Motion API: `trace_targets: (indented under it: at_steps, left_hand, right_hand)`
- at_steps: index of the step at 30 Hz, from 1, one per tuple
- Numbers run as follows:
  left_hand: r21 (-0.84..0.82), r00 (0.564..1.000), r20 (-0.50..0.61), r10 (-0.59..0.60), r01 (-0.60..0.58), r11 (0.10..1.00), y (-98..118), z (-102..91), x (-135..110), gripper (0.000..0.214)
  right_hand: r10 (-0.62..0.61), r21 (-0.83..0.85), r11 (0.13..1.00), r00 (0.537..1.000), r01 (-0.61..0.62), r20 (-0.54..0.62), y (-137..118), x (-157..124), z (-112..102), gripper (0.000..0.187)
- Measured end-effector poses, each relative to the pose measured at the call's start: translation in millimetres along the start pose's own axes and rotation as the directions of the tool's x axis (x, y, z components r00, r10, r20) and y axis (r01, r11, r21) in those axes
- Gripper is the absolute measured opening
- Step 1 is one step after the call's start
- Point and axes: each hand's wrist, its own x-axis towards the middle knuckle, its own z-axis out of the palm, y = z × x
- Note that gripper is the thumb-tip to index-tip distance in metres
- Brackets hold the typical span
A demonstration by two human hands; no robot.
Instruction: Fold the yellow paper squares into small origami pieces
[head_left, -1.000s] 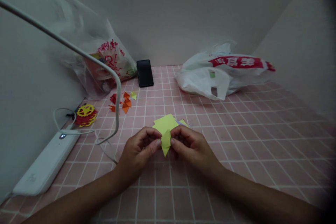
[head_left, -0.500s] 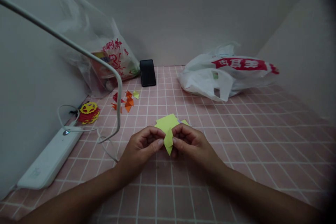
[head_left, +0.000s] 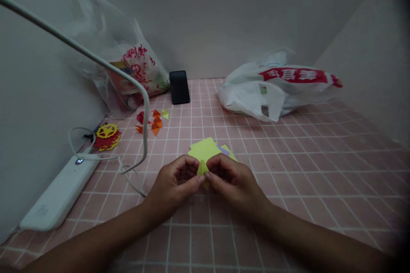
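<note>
A small folded piece of yellow paper (head_left: 202, 168) is pinched between both hands, close to the middle of the view. My left hand (head_left: 179, 179) grips its left side with thumb and fingers. On its other side my right hand (head_left: 231, 178) pinches it, thumb tip near the left thumb. Part of the paper's lower tip is hidden behind the thumbs. Just beyond the hands lie sheets of yellow paper (head_left: 204, 148), with a lilac sheet (head_left: 222, 149) showing at their right.
Several small folded orange, red and yellow paper pieces (head_left: 156, 123) sit left of centre. Yellow and red cut-out shapes (head_left: 108, 136), a white power bank (head_left: 60, 194) and a cable (head_left: 145, 115) are at left. A black phone (head_left: 180, 87) stands between plastic bags (head_left: 141, 70) (head_left: 253, 98).
The folded yellow paper has turned and now shows a narrower shape with a ridge up its middle. Both thumbs have come closer together. More of the lilac sheet shows.
</note>
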Motion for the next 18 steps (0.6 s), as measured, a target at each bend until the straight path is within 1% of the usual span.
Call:
trace_targets:
  at_steps: [4, 6, 11, 16, 18]
  left_hand:
    - [0.005, 1.000, -0.011, 0.017, -0.017, 1.000, -2.3, -2.9, 0.4, 0.010]
    - [-0.015, 1.000, -0.019, 0.012, -0.012, 1.000, -3.1, -3.7, 1.5, 0.010]
    - [-0.079, 0.998, 0.020, -0.062, 0.063, 0.995, -2.1, -3.5, 3.3, 0.012]
    - [-0.105, 0.993, -0.015, -0.121, 0.119, 0.987, -0.1, -4.5, 3.1, 0.014]
    - [-0.092, 0.992, 0.001, -0.129, 0.128, 0.987, 1.0, -4.8, 3.0, 0.015]
  right_hand:
    - [0.127, 0.220, 0.966, 0.991, -0.134, 0.048, -1.0, 2.2, -0.3, 0.011]
    - [0.159, 0.272, 0.947, 0.985, -0.172, 0.067, -1.6, 3.0, -0.2, 0.012]
    - [0.140, 0.306, 0.939, 0.987, -0.158, 0.081, -2.4, 3.2, 0.3, 0.013]
    - [0.235, 0.296, 0.920, 0.966, -0.257, 0.107, -2.6, 3.5, -1.1, 0.019]
    - [0.230, 0.276, 0.928, 0.968, -0.249, 0.099, -3.2, 3.1, -1.4, 0.020]
